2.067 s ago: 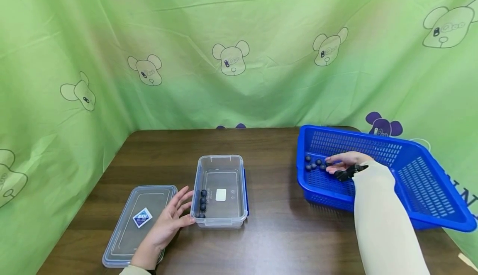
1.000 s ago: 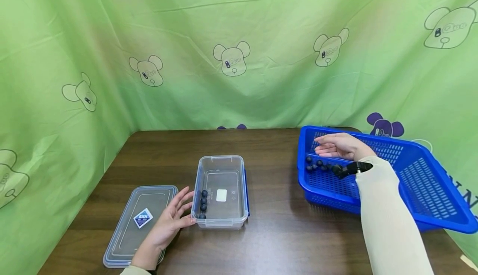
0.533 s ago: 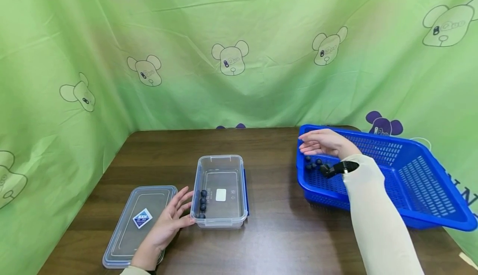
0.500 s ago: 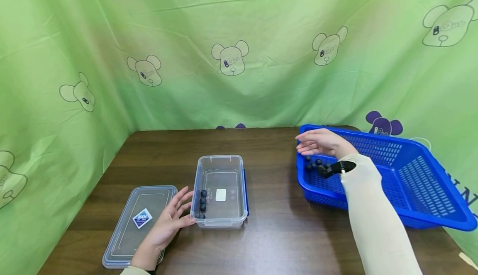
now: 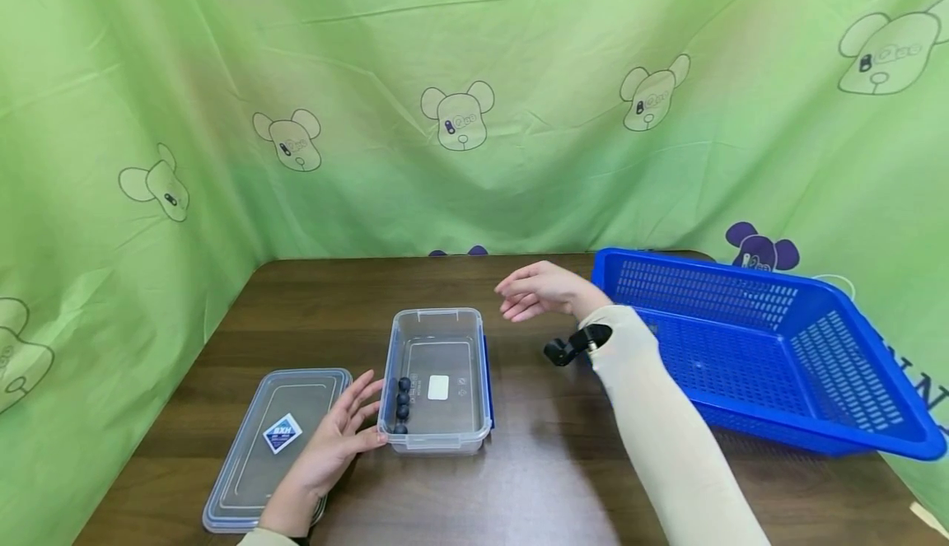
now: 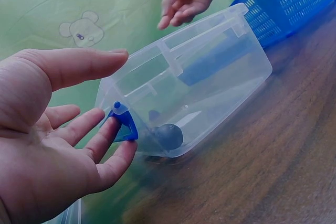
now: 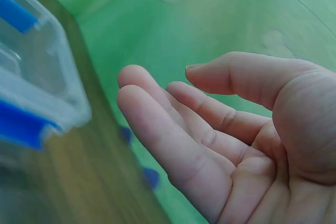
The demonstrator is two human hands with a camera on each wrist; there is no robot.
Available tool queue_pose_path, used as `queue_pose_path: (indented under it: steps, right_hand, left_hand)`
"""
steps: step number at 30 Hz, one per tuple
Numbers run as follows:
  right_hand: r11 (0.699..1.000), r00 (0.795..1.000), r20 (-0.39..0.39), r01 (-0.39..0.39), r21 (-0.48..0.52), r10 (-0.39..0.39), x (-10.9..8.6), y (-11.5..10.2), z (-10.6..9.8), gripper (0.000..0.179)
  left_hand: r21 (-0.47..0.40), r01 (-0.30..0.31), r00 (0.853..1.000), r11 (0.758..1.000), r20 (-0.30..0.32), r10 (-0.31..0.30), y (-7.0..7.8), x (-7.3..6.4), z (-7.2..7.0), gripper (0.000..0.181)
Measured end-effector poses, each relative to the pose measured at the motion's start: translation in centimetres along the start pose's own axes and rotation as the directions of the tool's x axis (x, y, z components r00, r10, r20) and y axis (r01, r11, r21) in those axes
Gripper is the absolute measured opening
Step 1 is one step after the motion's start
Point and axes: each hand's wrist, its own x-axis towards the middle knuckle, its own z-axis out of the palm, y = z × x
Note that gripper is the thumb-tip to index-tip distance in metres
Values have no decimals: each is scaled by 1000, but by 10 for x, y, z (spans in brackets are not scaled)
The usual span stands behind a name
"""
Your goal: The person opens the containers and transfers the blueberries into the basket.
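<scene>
A clear plastic food box (image 5: 445,427) sits mid-table with several dark blueberries (image 5: 404,398) lined up along its left wall. My left hand (image 5: 337,439) stays at that side, thumb at the near corner. In the left wrist view, its fingertips touch the box's blue latch (image 6: 125,123), and a blueberry (image 6: 169,136) shows through the wall. My right hand (image 5: 544,289) is in the air between the box and the blue basket (image 5: 741,274). In the right wrist view, its relaxed fingers (image 7: 163,135) and thumb stand apart with nothing seen between them.
A clear lid (image 5: 252,464) with a blue-and-white label lies left of the box, partly under my left forearm. The basket's left end is hidden behind my right wrist and sleeve (image 5: 660,422). A green printed curtain (image 5: 356,200) hangs behind the wooden table (image 5: 534,480).
My right hand has been among the blueberries in the basket, lifted, passed over the basket's left rim and moved left toward the box. The left hand and the box have stayed still.
</scene>
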Motion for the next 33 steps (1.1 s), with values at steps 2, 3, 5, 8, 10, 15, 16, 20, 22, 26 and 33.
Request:
queue_pose_path:
  steps: [2,3,5,8,10,15,16,20,22,26,33]
  right_hand:
    - [1000,1000,24,-17,-2,17,10,2,16,40]
    - [1000,999,38,-23,-4,23,14,3,23,41]
    - [999,997,63,-37,-3,37,22,5,38,42]
    - [999,993,101,-52,-7,52,33,8,61,41]
    - [998,990,123,-62,-16,63,40,11,74,40]
    - [993,980,164,-111,-40,116,56,19,102,39]
    - [992,978,167,-123,-40,128,60,22,106,38]
    - [985,972,166,-162,-54,168,67,33,121,31]
    - [983,970,161,-174,-65,183,70,38,127,24]
    - [977,966,154,-193,-93,206,72,45,136,11]
    - [966,965,140,-199,-163,222,76,47,149,6]
  left_hand:
    - [2,-6,1000,1000,2,6,0,0,-1,96]
    - [3,-7,1000,1000,3,7,-1,0,-1,96]
    - [4,-7,1000,1000,3,7,0,0,-1,96]
    - [1,-3,1000,1000,0,3,0,-1,-1,96]
    - [-1,-2,1000,1000,0,2,1,-1,-1,96]
    - [1,0,1000,1000,6,0,1,-1,-1,95]
    - [1,0,1000,1000,7,0,1,-1,-1,95]
    - [0,-5,1000,1000,15,5,0,0,0,95]
    - [-3,-8,1000,1000,17,8,-1,0,0,95]
    - [-5,-11,1000,1000,21,11,-2,0,0,95]
    - [2,-18,1000,1000,20,18,-2,0,-1,94]
